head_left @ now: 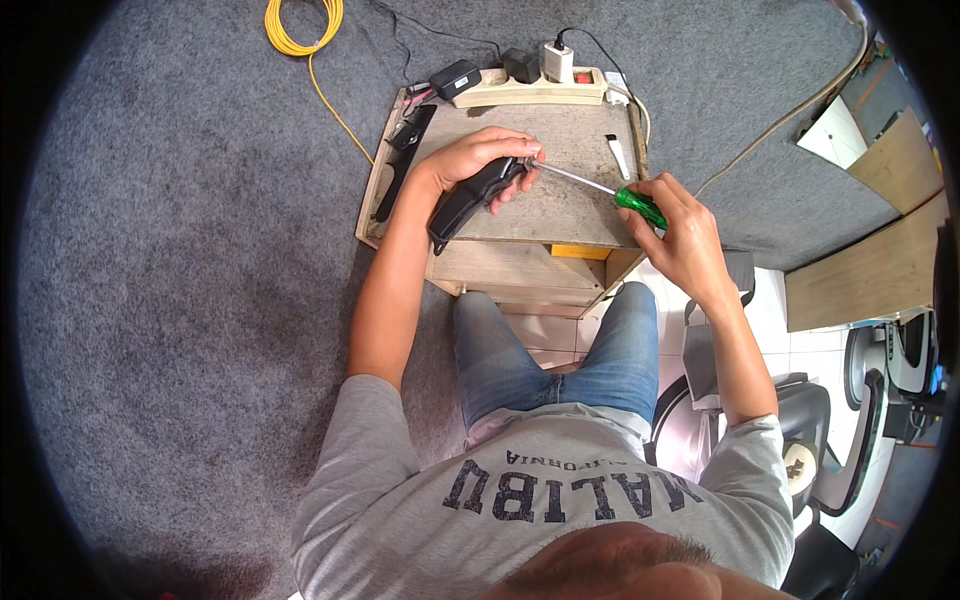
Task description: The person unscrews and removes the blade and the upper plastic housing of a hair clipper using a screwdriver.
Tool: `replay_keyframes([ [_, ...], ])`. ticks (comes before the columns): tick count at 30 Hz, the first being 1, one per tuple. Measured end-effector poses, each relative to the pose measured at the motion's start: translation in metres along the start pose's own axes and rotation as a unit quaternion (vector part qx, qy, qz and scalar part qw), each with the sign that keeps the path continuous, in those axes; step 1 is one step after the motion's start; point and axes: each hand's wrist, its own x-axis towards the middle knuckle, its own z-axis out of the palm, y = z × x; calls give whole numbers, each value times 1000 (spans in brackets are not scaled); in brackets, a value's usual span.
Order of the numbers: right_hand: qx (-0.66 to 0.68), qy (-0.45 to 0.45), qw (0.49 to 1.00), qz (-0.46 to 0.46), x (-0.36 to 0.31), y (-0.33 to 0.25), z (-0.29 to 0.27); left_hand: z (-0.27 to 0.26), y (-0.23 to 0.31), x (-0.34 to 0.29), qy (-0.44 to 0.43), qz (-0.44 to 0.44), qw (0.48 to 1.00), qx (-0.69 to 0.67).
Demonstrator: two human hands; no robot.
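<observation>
Your right hand (680, 235) is closed around the green-handled screwdriver (600, 188), its steel shaft reaching left. Your left hand (480, 160) grips the black, elongated plastic device (465, 200) where the tip meets it, over the worn wooden stool (560, 215). Beyond, a beige power strip (530, 88) lies on grey carpet (180, 250).
</observation>
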Motion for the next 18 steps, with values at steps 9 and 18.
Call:
replay_keyframes([
  [9, 1, -9, 1000, 7, 2, -4, -2, -1, -1, -1, -3, 2, 1000, -7],
  [18, 21, -21, 1000, 8, 1, -1, -1, 2, 2, -2, 6, -2, 1000, -2],
])
